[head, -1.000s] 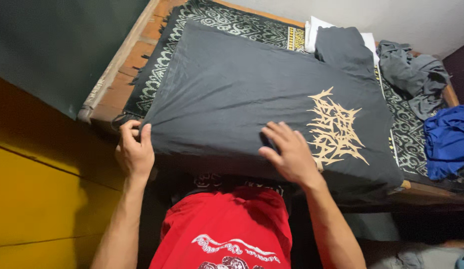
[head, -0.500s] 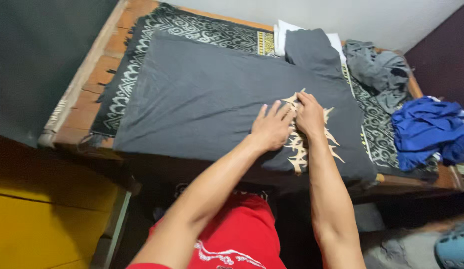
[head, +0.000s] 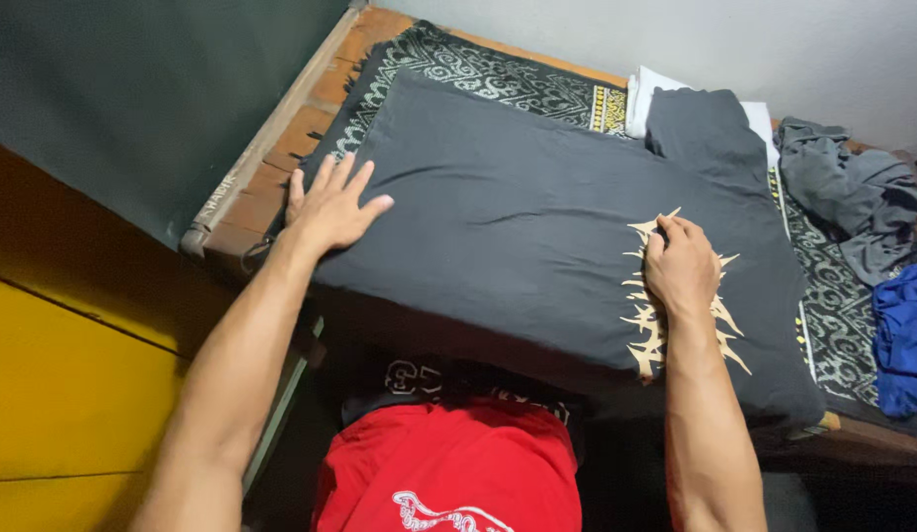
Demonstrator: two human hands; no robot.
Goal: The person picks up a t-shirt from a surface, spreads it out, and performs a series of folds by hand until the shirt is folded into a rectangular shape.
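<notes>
Black shirt [head: 518, 227] lies spread flat on the patterned mat [head: 458, 69]; left hand [head: 330, 207], released and splayed at nine o'clock, pins its edge — right hand [head: 680, 266] pinches the printed cloth at three o'clock, keeping it taut.

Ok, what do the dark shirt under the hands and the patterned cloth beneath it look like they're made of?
The dark shirt looks like soft knit cotton, matte, with fine wrinkles; its pale print looks like flat ink. The patterned cloth looks woven, perhaps batik-style, with a fringed edge. The platform beneath looks like worn wood. The left hand lies flat on the shirt; the right hand presses on the print.
</notes>
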